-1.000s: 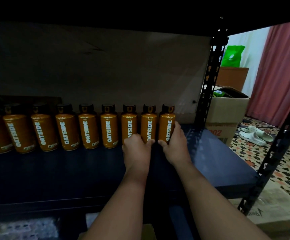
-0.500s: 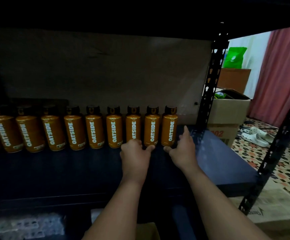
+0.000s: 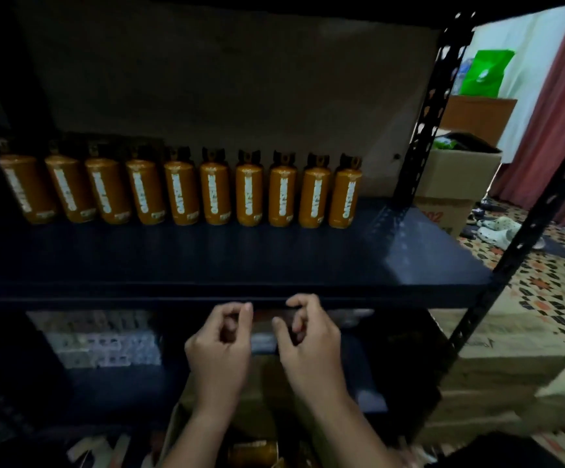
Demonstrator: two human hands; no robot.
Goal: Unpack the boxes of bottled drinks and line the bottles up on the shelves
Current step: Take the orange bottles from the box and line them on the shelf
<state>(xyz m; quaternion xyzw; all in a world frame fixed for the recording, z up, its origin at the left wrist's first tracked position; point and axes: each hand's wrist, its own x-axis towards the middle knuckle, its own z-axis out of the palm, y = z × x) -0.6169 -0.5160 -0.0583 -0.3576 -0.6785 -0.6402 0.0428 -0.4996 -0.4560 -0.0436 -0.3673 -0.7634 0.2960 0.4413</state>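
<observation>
Several orange bottles point(image 3: 179, 192) with black caps and white lettering stand upright in one row along the back of the dark blue shelf point(image 3: 409, 265). The rightmost bottle point(image 3: 344, 194) ends the row left of the rear shelf post. My left hand point(image 3: 222, 346) and my right hand point(image 3: 308, 339) hang in front of the shelf's front edge, below the row. Their fingers are loosely curled and hold nothing. Beneath my wrists an open cardboard box point(image 3: 179, 430) shows the top of another orange bottle point(image 3: 252, 452).
Black perforated posts point(image 3: 429, 106) frame the shelf's right end. Past them stand cardboard boxes point(image 3: 456, 173), a green bag point(image 3: 483, 72), pale slippers point(image 3: 497, 231) on a patterned floor, and a red curtain point(image 3: 558, 113). Pale packs point(image 3: 105, 339) sit on the lower shelf.
Both hands let go of the rightmost bottles and drew back off the shelf, down in front of its edge. The view pulled back, showing more of the row and the lower shelf.
</observation>
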